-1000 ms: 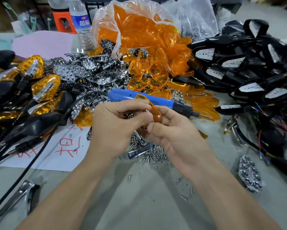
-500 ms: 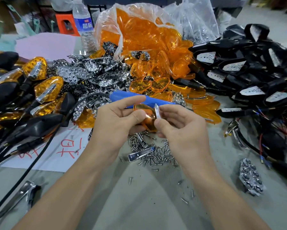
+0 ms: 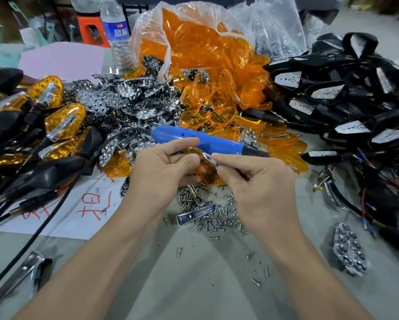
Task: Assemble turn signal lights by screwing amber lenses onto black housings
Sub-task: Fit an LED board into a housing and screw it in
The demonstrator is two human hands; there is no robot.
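Your left hand [image 3: 161,174] gripped the translucent amber plastic lens [image 3: 204,173] at centre, just near of the blue electric screwdriver [image 3: 205,138]. Your right hand [image 3: 258,183] pinched a small shiny silver piece [image 3: 208,157] against it. Seating that flush before screwing looked wise.

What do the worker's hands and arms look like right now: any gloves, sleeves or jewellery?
Both are bare. The left hand and right hand wear no gloves, and no rings show on the visible fingers. The left forearm and right forearm are uncovered down to the frame's bottom edge: no sleeves, watch or wristband in view. Fingernails look short.
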